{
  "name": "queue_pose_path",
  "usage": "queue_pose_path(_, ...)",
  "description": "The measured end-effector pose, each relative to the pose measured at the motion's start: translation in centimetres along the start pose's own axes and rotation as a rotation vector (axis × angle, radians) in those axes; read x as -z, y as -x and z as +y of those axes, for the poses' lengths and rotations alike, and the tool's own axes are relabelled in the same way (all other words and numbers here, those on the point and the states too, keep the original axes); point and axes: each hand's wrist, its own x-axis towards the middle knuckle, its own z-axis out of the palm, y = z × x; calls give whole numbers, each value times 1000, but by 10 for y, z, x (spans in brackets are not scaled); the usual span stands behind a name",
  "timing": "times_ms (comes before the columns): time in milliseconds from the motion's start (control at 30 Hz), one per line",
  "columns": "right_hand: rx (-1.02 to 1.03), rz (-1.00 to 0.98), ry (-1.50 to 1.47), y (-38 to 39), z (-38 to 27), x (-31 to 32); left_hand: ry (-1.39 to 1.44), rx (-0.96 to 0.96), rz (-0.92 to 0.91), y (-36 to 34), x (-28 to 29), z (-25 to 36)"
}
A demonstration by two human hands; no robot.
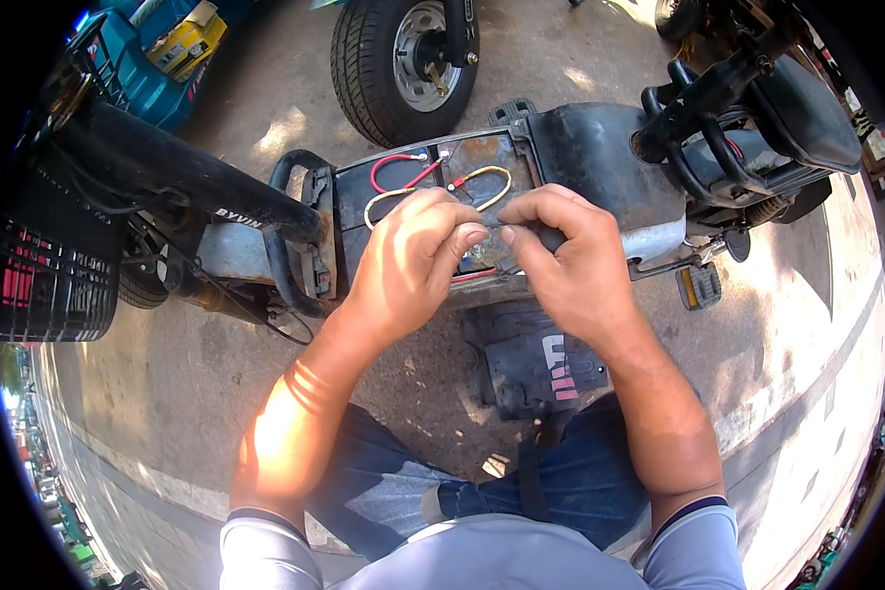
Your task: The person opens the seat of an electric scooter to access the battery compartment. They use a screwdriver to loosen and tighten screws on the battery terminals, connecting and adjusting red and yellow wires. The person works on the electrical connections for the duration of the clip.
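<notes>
**Hands pinched on wiring over the open scooter tray**

Starting at nine o'clock, I see a black plastic basket (54, 280) hanging at the front of the scooter, and the dark steering column (167, 167) slanting down from ten o'clock toward the floorboard. A second vehicle's tyre (403, 64) stands at twelve o'clock, well apart from my work.

At the centre sits the open battery tray (349, 211), its cover off. A red wire (395, 169) loops at its upper left, and a yellow wire (487, 187) arcs just beside it, running under my fingers.

My left hand (408, 261) is closed in a pinch, thumb and forefinger meeting my right hand (570, 261) over the middle of the tray. The right hand is also shut, gripping a thin dark piece, a wire end or sleeve; I cannot tell which. The two hands touch at their fingertips.

I judge this as the wire-joining or stripping step: the ends are being worked, not yet seated. The next move would call for steady, fine finger pressure and keeping bare ends clear of the tray's metal.

At six o'clock, a black cover panel (536, 364) lies on the concrete near my knees. At two o'clock the seat base and black cables (703, 128) rise.
</notes>
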Motion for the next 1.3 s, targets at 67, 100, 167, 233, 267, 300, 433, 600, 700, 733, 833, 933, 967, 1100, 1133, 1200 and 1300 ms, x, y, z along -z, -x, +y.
queue_pose_path(67, -15, -15, -18, -2, -1, 3, 240, 200, -55, 4, 0, 2)
queue_pose_path(100, -31, -24, -26, -2, -1, 6, 362, 298, -85, 5, -1, 4)
queue_pose_path(167, -56, -39, -50, -3, 1, 9, 485, 414, -113, 7, -1, 6)
queue_pose_path(233, -72, -51, -84, -4, 2, 11, 555, 482, -126, 6, -2, 7)
queue_pose_path(267, -75, -40, -88, -4, 3, 11, 564, 493, -126, 6, -2, 7)
queue_pose_path(300, -81, -29, -90, -4, 5, 10, 577, 504, -128, 6, -3, 6)
queue_pose_path(433, -200, -46, -128, -6, 4, 10, 692, 575, -160, -2, 2, 7)
queue_pose_path(600, -220, -64, -145, -7, 0, 11, 670, 599, -185, -3, 8, 13)
queue_pose_path(700, -228, -81, -154, -7, -1, 12, 640, 568, -216, -3, 11, 11)
queue_pose_path(733, -229, -87, -159, -7, -1, 12, 643, 556, -224, -2, 11, 10)
queue_pose_path(833, -278, -124, -245, -7, -1, 17, 740, 491, -244, 0, 8, 6)
queue_pose_path(933, -366, -202, -279, -9, -4, 22, 826, 496, -235, 4, 3, 1)
queue_pose_path(967, -381, -221, -316, -10, -4, 22, 832, 487, -244, 6, 2, -1)
queue_pose_path(1100, -478, -243, -400, -10, 1, 21, 808, 528, -233, 2, 1, 1)
queue_pose_path(1133, -513, -236, -407, -10, 3, 20, 790, 559, -217, -1, 1, 4)
queue_pose_path(1200, -459, -194, -357, -10, 7, 14, 529, 448, -136, -7, 5, 8)
queue_pose_path(1300, -462, -194, -331, -11, 8, 13, 274, 225, -2, -7, 8, 9)
